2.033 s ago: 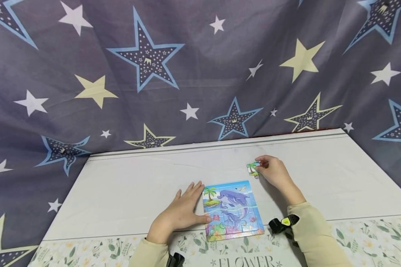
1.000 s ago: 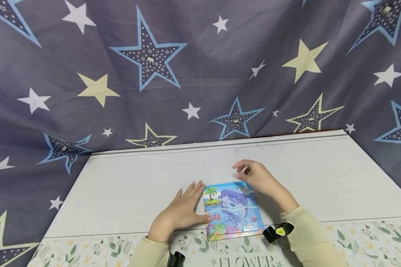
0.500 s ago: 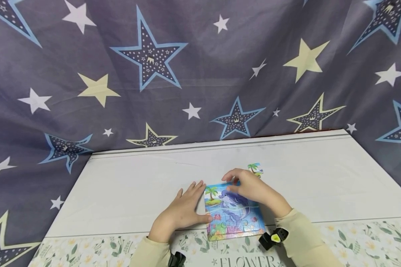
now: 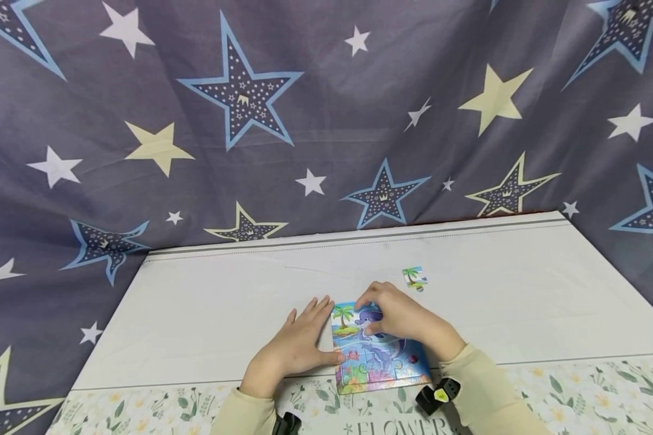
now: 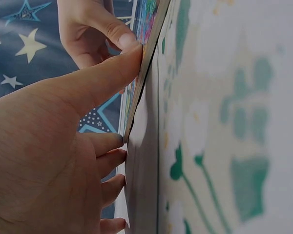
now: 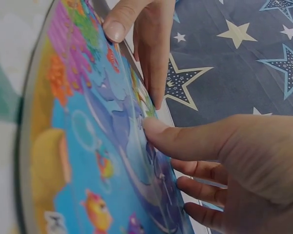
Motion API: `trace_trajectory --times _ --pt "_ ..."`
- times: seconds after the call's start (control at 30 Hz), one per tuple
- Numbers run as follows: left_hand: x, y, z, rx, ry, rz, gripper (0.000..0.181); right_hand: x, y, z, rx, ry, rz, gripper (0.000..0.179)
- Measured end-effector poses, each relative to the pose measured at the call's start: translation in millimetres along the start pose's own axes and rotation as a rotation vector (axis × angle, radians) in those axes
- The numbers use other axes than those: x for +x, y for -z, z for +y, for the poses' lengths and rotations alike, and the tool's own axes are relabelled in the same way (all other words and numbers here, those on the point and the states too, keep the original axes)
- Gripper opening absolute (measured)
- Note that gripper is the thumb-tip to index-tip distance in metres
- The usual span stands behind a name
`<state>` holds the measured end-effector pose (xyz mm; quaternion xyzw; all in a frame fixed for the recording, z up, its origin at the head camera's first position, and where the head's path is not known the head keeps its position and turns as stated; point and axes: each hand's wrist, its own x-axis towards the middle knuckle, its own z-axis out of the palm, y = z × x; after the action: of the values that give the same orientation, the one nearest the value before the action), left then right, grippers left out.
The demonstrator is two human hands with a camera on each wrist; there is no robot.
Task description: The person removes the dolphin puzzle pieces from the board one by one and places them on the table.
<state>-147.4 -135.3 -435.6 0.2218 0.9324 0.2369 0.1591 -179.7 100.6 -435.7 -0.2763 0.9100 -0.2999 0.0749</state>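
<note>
A square dolphin jigsaw puzzle (image 4: 381, 374) lies on the table in the head view, its picture showing a palm tree at the upper left. My left hand (image 4: 294, 350) rests at its left side, with the thumb on the edge and the straight fingers on the table. Over the puzzle's upper part is my right hand (image 4: 399, 314); its thumb (image 6: 158, 130) touches the dolphin picture in the right wrist view. The other fingertips are at the puzzle's far side, and nothing shows held between them. Past the far right corner lies a loose palm-tree puzzle piece (image 4: 413, 277).
The white table cover (image 4: 223, 314) has a floral band with the printed word FLOWER at the near side. A dark star-patterned curtain (image 4: 326, 109) hangs behind the table. Black straps circle both sleeved wrists.
My right hand has let the palm-tree piece lie on the table, then moved left and nearer onto the puzzle. My left hand has stayed at the puzzle's left edge.
</note>
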Motion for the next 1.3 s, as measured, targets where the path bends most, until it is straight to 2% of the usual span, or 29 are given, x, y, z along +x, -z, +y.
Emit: trace_trajectory --times 0.1,0.3,0.43,0.93,1.1,1.3 --pt "-0.2 -0.1 -0.7 -0.010 -0.009 0.002 0.105 0.2 -2.1 0.7 -0.013 0.014 -0.001 0.035" --pt "1.5 -4.1 -3.7 0.003 0.015 0.007 0.104 0.0 -3.5 2.1 -0.024 0.050 -0.009 0.032" --pt "1.4 -3.8 -3.9 -0.005 0.003 0.011 0.104 -0.3 -2.5 2.5 -0.030 0.066 -0.005 0.029" --pt "-2.3 2.0 3.6 -0.013 0.007 0.005 0.103 -0.7 -3.9 3.4 -0.058 0.081 0.016 0.031" --pt "-1.8 1.0 1.9 -0.006 0.003 0.006 0.103 0.5 -2.7 2.8 -0.053 0.052 0.016 0.038" --pt "-0.4 1.3 1.4 -0.009 0.006 0.019 0.104 3.7 -0.2 2.2 -0.060 -0.044 0.019 0.047"
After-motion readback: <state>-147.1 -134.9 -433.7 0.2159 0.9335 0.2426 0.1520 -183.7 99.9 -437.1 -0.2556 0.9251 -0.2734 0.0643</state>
